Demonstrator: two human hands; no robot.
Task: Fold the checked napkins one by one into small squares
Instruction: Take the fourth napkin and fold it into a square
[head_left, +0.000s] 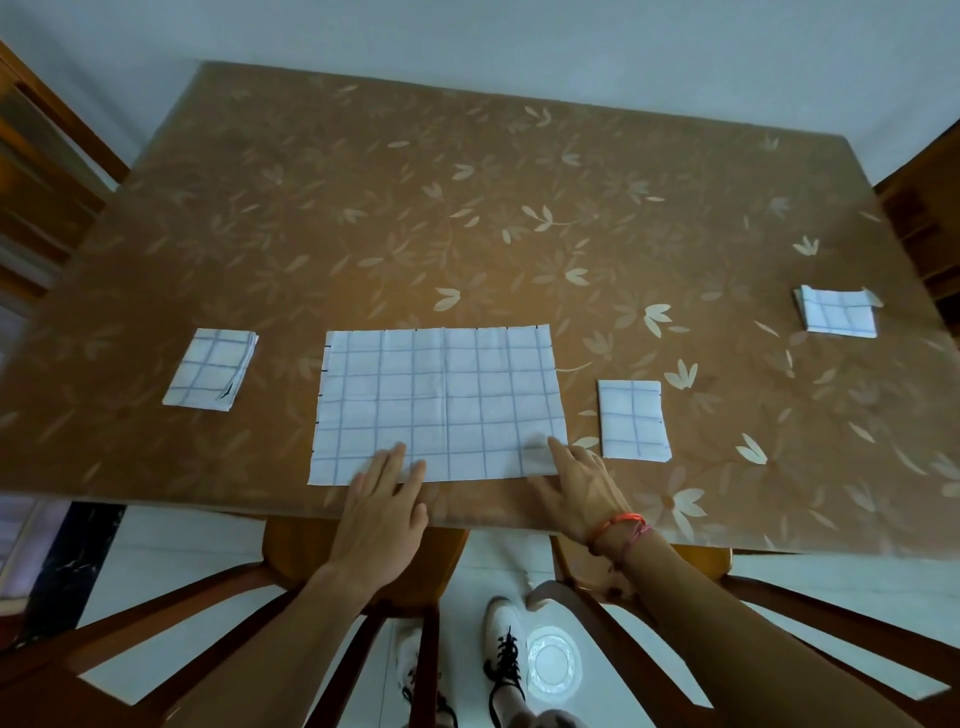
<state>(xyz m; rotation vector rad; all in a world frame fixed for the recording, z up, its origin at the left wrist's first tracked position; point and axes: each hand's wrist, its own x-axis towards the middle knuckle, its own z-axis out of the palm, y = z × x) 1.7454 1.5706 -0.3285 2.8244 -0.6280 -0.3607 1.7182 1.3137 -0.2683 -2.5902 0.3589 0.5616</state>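
Checked napkin (439, 402) lies flat at the near edge of the table (467, 208), its long axis running left to right. Left hand (382, 499) and right hand (579, 486) rest on its near edge, fingers straight. Folded squares (634, 420) lie right.

Left hand (382, 501) flat, fingers straight; right hand (579, 491) flat, fingers spread, red-corded wrist.

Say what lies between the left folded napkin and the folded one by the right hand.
In the head view, the large spread checked napkin lies there, with left hand and right hand resting on its near edge.
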